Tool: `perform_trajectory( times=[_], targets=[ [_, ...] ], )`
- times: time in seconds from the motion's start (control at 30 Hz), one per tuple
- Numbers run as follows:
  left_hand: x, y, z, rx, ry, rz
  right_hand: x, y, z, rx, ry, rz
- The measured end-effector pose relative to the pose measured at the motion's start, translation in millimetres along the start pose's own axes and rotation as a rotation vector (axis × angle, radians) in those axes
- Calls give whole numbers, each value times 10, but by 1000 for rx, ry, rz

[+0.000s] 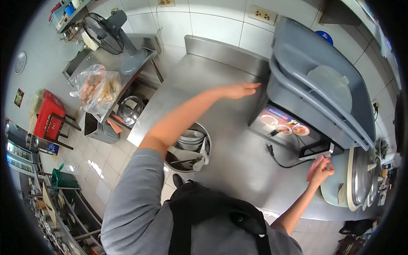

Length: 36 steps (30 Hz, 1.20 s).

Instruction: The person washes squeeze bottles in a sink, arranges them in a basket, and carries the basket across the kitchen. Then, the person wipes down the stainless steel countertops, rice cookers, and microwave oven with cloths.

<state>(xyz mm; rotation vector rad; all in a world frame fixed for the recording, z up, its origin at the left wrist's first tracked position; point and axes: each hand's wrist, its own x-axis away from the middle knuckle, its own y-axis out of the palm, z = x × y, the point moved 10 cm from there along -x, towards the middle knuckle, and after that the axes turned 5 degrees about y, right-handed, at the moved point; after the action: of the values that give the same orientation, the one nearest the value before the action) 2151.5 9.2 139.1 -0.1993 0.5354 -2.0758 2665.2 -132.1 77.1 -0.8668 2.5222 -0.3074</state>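
Note:
My left hand [241,90] reaches across the steel table [191,91] with its fingers stretched toward the rear left side of a microwave-like appliance [308,146]. Nothing shows in that hand; whether its fingertips touch the appliance cannot be told. At the appliance's front right corner, my right hand [324,172] is closed on a pink cloth [314,168], close to the silver end of the front. A food-picture sticker [284,122] is on the appliance's front. Grey plastic tubs [297,91] are stacked on top, with a translucent lid [331,87] inside.
A black plug with its cord [276,159] lies before the appliance. Left of me is a round metal container [208,136] of bowls and utensils. Lidded pots [361,178] stand at the right. A side table bears bagged food [100,89] and a fan [104,34].

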Motion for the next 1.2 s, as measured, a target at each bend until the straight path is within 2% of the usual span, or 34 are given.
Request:
perform_trajectory(
  times=[0.03, 0.1, 0.17, 0.23, 0.3, 0.33, 0.37, 0.43, 0.5, 0.53, 0.57, 0.63, 0.67, 0.7, 0.73, 0.8, 0.83, 0.87, 0.9, 0.93, 0.97, 1.0, 1.03, 1.1, 1.17, 1.2],
  targets=[
    [231, -145, 52, -292, 48, -34, 267, 56, -66, 71, 14, -90],
    [832, -404, -116, -449, 12, -53, 915, 216, -223, 144, 56, -277],
    [1610, -569, -280, -698, -188, -80, 1719, 650, -71, 270, -3, -501],
    [2372, -557, -657, -915, -264, -37, 2694, 1131, -329, 450, -438, -576],
    [2961, -400, -974, -705, -393, -60, 3373, 1451, -620, 843, -468, -594],
    [3087, -389, -884, -706, -385, -71, 3458, 1645, -705, 794, -526, -562],
    [3246, -399, -824, -281, -533, 35, 3501, 1904, -749, 748, -586, -530],
    [3578, -315, -1005, 148, -668, 119, 3583, 2524, -919, 749, -644, -560],
    [3659, -585, -1165, 336, -276, 499, 3802, 3255, -927, 498, -722, -907],
    [3711, -623, -1247, 374, -254, 499, 3783, 3378, -1088, 507, -721, -899],
    [3762, -608, -1408, 379, -248, 491, 3991, 3483, -1375, 417, -839, -1057],
    [3871, -595, -1375, -464, -86, 419, 4047, 3551, -1812, 325, -938, -1213],
    [3921, -482, -1359, -459, -82, 407, 3936, 3511, -2036, 271, -1027, -1184],
    [3928, -331, -1288, -599, -96, 394, 3849, 3510, -2185, 215, -1117, -1151],
    [3933, -229, -1251, -739, -110, 385, 3786, 3688, -2093, 220, -1110, -1147],
    [3952, -140, -1334, -631, -49, 409, 3317, 3959, -1895, 580, -986, -517],
    [3991, -97, -1372, -521, 4, 436, 3351, 4108, -1868, 587, -979, -525],
    [4082, -132, -1439, -571, -31, 500, 3500, 4325, -1936, 458, -819, -742],
    [4118, -169, -1446, -565, -34, 493, 3802, 4449, -2036, 307, -925, -846],
    [4215, -333, -1499, -522, -134, 572, 4110, 4552, -2117, 159, -1022, -965],
    [4322, -492, -1591, -479, -234, 649, 4317, 4511, -2250, 73, -1203, -971],
    [4380, -591, -1698, -487, -227, 671, 4522, 4447, -2357, -17, -1383, -966],
    [4372, -685, -1654, -485, -230, 660, 4548, 4215, -2799, -123, -1441, -1096],
    [4268, -903, -1598, -203, -314, 638, 4426, 4213, -2974, -233, -1493, -1226],
    [4016, -981, -1402, -141, -286, 603, 3695, 4802, -2617, 167, -1383, -867],
    [3786, -888, -1182, -277, -277, 428, 3575, 5066, -2544, 252, -1346, -770]
  ],
)
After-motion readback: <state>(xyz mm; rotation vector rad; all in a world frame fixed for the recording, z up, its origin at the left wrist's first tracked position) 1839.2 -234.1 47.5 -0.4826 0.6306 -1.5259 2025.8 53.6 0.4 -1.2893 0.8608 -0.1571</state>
